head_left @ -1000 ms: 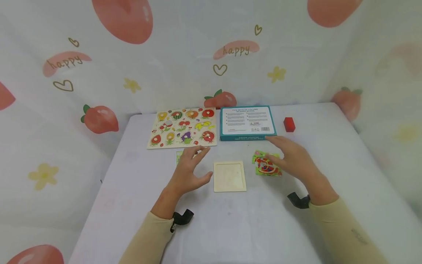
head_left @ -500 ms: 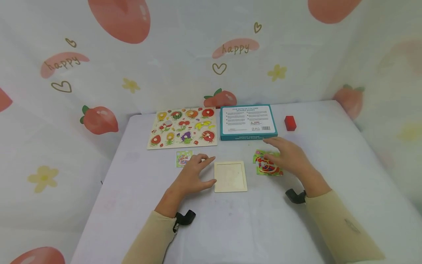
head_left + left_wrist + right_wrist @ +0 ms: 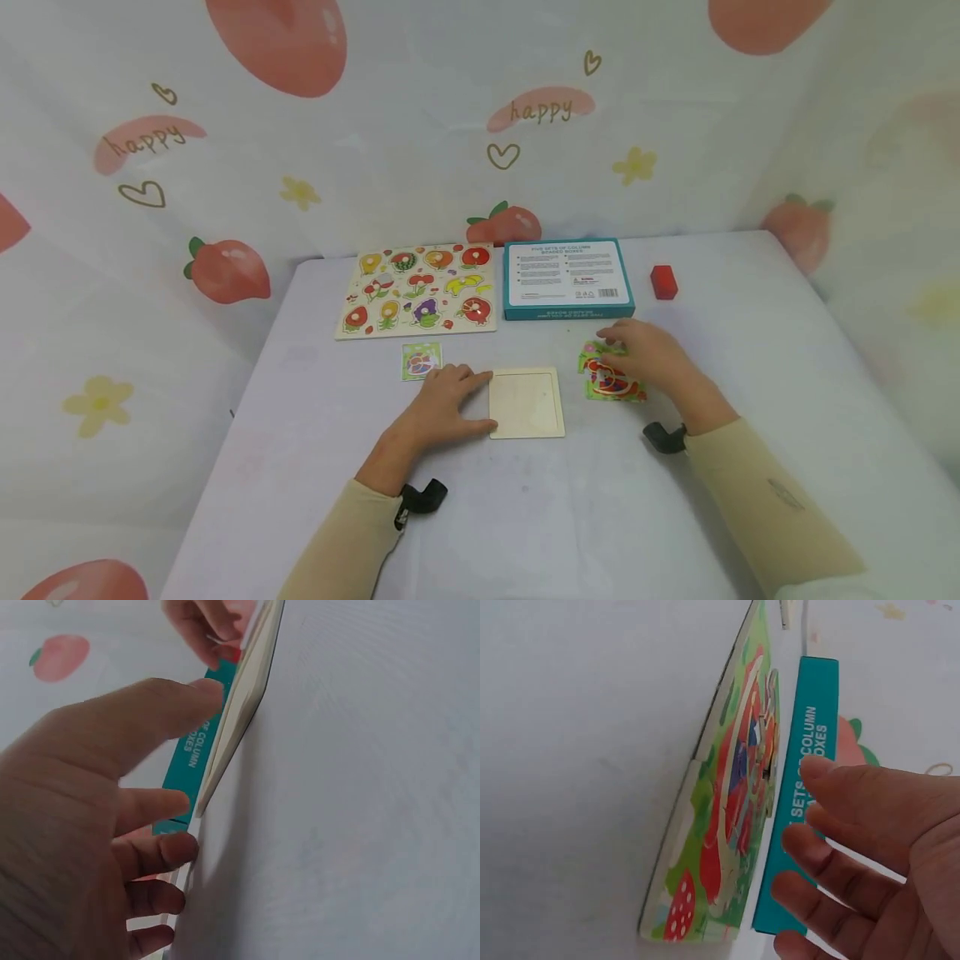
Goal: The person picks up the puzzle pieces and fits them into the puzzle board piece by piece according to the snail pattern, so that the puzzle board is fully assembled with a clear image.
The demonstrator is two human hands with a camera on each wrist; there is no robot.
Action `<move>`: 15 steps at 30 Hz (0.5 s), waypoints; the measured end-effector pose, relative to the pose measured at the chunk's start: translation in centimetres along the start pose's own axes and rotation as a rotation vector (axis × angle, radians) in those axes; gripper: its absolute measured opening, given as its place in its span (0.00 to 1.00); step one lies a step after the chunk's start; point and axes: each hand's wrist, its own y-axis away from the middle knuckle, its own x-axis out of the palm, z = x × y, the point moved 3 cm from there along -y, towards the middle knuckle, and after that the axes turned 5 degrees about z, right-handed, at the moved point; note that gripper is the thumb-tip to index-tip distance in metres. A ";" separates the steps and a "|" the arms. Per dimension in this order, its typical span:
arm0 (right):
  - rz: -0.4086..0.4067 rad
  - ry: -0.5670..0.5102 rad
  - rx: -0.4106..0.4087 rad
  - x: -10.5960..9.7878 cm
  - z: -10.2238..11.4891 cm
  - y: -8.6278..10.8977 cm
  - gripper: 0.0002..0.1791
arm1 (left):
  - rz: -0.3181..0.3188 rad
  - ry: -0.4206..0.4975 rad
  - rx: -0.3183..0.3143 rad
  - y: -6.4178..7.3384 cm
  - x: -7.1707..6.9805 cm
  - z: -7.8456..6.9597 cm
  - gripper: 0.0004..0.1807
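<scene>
- Head view: a square wooden tray lies flat between a person's two hands, shallow recess facing up, placed where either hand can reach it.
- At the tray's left edge rests the left hand, its relaxed thumb and forefinger parted toward the two near corners, a spread that would suit steadying the wood; whether the tips touch cannot be told for sure.
- Just right of the tray, green-edged puzzle pieces overlap in a loose heap, picture sides up, which likely makes them easy to tell apart.
- Over that heap, the right hand hangs with fingers loosely bent, holding nothing that shows in the right wrist view.
- Up and left of the tray lies a small picture card, beyond the left hand's knuckles.
- Farther back, a fruit board, a teal box and a red block line the table, apparently set back from the hands.
- Behind hangs a fruit-print backdrop.
</scene>
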 end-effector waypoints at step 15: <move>0.065 -0.015 0.021 0.7 -0.6 -1.7 0.26 | 0.032 -0.024 -0.008 -0.1 0.6 0.3 0.43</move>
